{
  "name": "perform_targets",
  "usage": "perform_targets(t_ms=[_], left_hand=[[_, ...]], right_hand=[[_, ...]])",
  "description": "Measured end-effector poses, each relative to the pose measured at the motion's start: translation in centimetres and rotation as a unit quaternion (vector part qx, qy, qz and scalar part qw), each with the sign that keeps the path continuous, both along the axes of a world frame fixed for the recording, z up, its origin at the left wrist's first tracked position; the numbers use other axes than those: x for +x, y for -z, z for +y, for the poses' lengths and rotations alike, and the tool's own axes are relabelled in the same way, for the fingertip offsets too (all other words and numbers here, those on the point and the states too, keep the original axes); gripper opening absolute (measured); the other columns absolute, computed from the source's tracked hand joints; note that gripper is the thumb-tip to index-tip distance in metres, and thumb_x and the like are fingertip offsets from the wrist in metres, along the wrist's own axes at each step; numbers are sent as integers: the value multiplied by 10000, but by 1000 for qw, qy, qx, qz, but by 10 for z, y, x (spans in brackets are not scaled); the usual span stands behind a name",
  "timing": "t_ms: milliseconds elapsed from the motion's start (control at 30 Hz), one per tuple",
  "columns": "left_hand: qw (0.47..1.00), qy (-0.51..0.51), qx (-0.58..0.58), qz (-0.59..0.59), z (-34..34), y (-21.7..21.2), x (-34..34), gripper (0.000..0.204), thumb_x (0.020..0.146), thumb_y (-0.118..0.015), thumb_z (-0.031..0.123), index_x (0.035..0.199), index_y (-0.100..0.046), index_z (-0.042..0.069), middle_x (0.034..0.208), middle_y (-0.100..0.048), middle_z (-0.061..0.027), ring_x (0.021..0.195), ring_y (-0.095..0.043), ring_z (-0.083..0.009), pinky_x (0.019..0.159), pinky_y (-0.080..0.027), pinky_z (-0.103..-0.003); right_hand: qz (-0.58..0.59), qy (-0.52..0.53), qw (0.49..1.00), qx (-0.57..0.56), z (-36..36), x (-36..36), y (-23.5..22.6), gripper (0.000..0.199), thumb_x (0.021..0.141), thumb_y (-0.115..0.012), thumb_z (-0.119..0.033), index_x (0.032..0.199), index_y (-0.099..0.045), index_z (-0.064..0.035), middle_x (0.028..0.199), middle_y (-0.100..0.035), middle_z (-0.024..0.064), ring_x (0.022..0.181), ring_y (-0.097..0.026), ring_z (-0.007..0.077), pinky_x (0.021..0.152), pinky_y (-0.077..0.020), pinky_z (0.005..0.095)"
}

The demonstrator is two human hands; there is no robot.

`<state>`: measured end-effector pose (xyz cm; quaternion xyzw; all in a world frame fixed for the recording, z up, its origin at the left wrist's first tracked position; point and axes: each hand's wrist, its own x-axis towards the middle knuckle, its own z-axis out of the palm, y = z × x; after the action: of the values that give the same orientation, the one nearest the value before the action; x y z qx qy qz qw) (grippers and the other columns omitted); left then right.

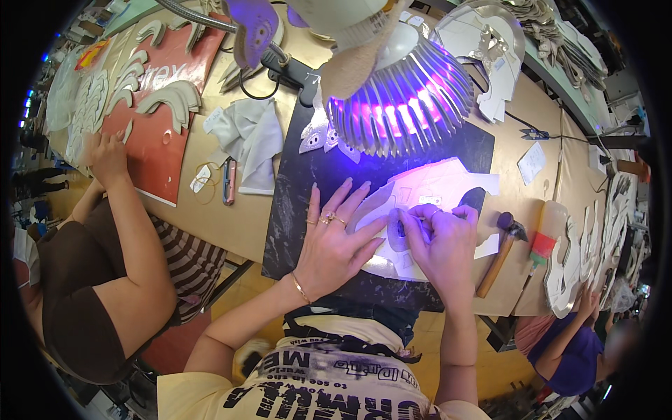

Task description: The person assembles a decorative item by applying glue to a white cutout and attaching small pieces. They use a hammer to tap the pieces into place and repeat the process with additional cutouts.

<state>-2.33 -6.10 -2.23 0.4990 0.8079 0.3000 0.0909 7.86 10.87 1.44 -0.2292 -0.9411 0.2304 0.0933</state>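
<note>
My left hand [334,238], with rings and a thin bracelet, lies flat with fingers spread on a white cut-out piece [434,192] that rests on a black work mat [294,210]. My right hand [441,241] is curled beside it, pinching a small dark tool [400,227] against the same white piece. A lamp [399,94] with a ribbed shade glows purple right above the piece and hides part of the mat.
A wooden-handled hammer [500,252] lies right of my hands, with a bottle [544,234] beyond it. White cloth [245,136] and a red board [164,105] with white cut-outs lie left, where another person's hand [108,157] rests. A third person sits at lower right [570,350].
</note>
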Motion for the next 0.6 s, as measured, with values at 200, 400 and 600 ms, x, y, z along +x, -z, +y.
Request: perform_targets(t_ms=[200, 400, 600], left_hand=[[1000, 15, -20, 9, 3, -5, -1, 411, 898, -698, 301, 1305, -667, 251, 1492, -451, -174, 1412, -386, -359, 1186, -150, -627], [999, 5, -44, 19, 4, -7, 2, 418, 904, -695, 300, 1316, -655, 248, 1484, -448, -187, 1397, -399, -360, 1171, -194, -635], [999, 19, -43, 2, 3, -4, 3, 423, 899, -706, 287, 1317, -657, 245, 1533, -380, -225, 1398, -404, -394, 1155, -221, -633]], right_hand=[[-24, 0, 1000, 4, 0, -2, -5, 219, 889, -729, -283, 869, -753, -67, 554, -618, 30, 528, -542, 203, 787, -353, 361], [-29, -8, 1000, 9, -1, -5, -5, 208, 896, -720, -274, 864, -751, -71, 592, -642, 47, 552, -566, 213, 793, -354, 368], [-22, -21, 1000, 8, 0, -4, -5, 189, 907, -704, -258, 871, -740, -76, 648, -674, 56, 600, -604, 213, 802, -355, 379]])
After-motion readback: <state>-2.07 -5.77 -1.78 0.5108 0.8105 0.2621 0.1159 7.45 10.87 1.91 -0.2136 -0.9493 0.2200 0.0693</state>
